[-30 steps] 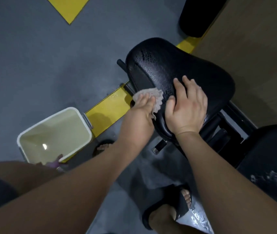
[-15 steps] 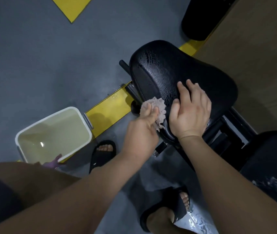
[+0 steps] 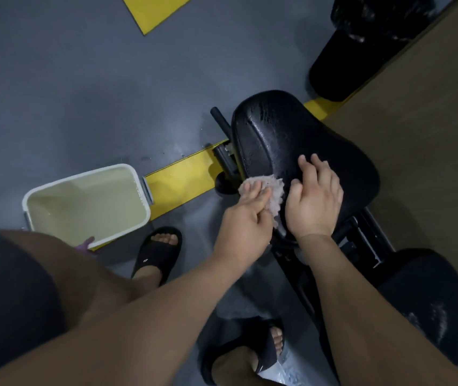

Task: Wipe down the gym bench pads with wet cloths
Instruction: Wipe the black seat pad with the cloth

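Fingers (image 3: 253, 190) of the left hand (image 3: 246, 218) curl over the wet cloth (image 3: 275, 190) at the slick seat pad's (image 3: 292, 135) near-left edge, right hand (image 3: 315, 203) flat, fingers together, bracing; limp and soggy, it looks best gripped wadded.

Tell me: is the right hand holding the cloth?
No, the left hand holds the cloth; the right hand rests bare on the seat pad.

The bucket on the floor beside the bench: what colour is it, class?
The bucket is white; the head view, the only one, shows it clearly.
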Motion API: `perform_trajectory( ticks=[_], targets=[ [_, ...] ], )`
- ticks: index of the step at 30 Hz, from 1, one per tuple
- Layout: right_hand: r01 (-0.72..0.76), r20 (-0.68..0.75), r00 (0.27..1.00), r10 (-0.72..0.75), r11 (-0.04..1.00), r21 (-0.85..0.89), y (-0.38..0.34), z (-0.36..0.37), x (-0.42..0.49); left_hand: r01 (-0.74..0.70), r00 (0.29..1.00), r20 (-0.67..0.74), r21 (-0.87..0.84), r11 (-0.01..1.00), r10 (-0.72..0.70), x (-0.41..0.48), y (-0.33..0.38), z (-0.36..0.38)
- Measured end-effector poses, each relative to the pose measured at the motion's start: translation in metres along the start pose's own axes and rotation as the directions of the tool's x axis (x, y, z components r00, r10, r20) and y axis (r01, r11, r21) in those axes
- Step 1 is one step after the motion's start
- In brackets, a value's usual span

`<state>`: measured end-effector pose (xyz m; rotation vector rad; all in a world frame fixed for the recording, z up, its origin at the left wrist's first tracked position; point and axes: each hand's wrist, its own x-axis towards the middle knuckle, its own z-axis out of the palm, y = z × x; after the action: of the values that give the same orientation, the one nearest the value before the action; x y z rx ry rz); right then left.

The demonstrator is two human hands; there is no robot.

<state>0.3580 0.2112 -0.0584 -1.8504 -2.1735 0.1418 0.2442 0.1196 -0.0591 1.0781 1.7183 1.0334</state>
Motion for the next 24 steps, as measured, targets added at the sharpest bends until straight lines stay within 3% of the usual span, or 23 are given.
perform_trajectory(
  ticks=[3,5,11,15,18,21,24],
  targets=[
    [-0.059,0.105,0.993,0.051,0.995,0.078,-0.003,-0.009,0.006,0.075,0.996,-0.041,-0.141,0.987,-0.082,0.016,0.007,0.0],
    [-0.082,0.117,0.99,0.077,0.996,0.041,-0.009,-0.009,0.008,0.087,0.99,-0.09,-0.194,0.977,-0.106,0.035,0.004,-0.002],
    [-0.055,0.012,0.998,0.057,0.988,-0.144,-0.015,0.01,0.004,0.042,0.957,-0.27,-0.235,0.971,-0.107,0.097,-0.022,-0.008],
    [-0.054,-0.039,0.998,0.048,0.983,-0.173,-0.015,0.018,0.004,0.086,0.933,-0.31,-0.305,0.949,-0.185,0.068,-0.017,0.011],
    [-0.064,-0.067,0.996,0.053,0.983,-0.17,-0.017,0.02,0.003,0.227,0.907,-0.261,-0.356,0.907,-0.33,0.052,-0.01,0.022],
    [-0.064,-0.099,0.994,0.047,0.983,-0.173,-0.017,0.022,0.004,0.296,0.883,-0.199,-0.466,0.834,-0.425,0.096,-0.015,0.013],
    [-0.061,-0.113,0.993,0.039,0.979,-0.193,-0.015,0.026,0.006,0.284,0.895,-0.201,-0.434,0.855,-0.399,0.131,-0.028,-0.002]
  ],
)
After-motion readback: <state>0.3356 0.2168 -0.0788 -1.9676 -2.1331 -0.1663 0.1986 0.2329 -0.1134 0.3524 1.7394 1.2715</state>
